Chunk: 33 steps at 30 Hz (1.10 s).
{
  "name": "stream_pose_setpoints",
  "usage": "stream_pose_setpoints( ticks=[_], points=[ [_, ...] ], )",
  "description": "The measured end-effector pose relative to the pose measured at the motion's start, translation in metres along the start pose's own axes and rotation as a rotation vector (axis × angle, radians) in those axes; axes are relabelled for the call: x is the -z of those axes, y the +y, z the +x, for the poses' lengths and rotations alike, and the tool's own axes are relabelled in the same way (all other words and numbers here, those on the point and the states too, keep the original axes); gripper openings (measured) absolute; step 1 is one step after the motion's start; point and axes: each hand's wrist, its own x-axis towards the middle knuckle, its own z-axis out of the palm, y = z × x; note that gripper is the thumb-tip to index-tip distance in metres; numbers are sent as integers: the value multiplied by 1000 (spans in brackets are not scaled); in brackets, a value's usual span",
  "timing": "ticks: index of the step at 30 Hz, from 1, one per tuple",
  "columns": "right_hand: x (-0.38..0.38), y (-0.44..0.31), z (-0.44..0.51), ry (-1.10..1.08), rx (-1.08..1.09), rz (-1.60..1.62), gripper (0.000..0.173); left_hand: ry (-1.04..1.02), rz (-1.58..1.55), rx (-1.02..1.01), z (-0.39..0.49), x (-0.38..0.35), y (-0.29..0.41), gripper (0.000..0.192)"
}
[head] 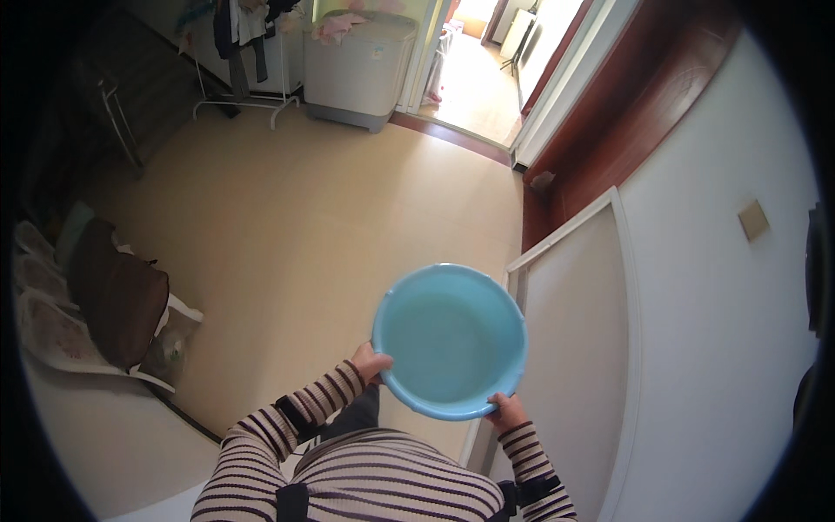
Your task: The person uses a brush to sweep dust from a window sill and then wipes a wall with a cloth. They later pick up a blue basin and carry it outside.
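A round light-blue plastic basin point(509, 307) is held out in front of my body, above the tiled floor. It looks to have water in it. My left hand point(372, 363) grips its rim at the lower left, thumb over the edge. At the lower right of the rim, my right hand point(507, 412) grips it with the thumb on top. The fingers of both hands are mostly hidden under the basin.
A washing machine point(359, 72) with a pink cloth stands ahead, beside a clothes rack point(248, 102) and a doorway with a threshold point(456, 138). White-framed panel point(626, 274) and wall are close on the right. Chairs point(59, 333) with a dark cloth stand left.
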Motion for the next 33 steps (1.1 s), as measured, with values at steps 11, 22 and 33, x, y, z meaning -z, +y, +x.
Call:
stream_pose_setpoints(
  ticks=[11, 22, 33],
  points=[
    [21, 42, -8, 108, 64, -41, 24, -119, 71, 97, 18, -5, -27, 42],
    [129, 121, 70, 132, 182, 87, 23, -179, 167, 50, 105, -45, -139, 46],
    [197, 203, 96, 92, 291, 166, 20, -156, 358, -132, 122, -73, -209, 31]
  ],
)
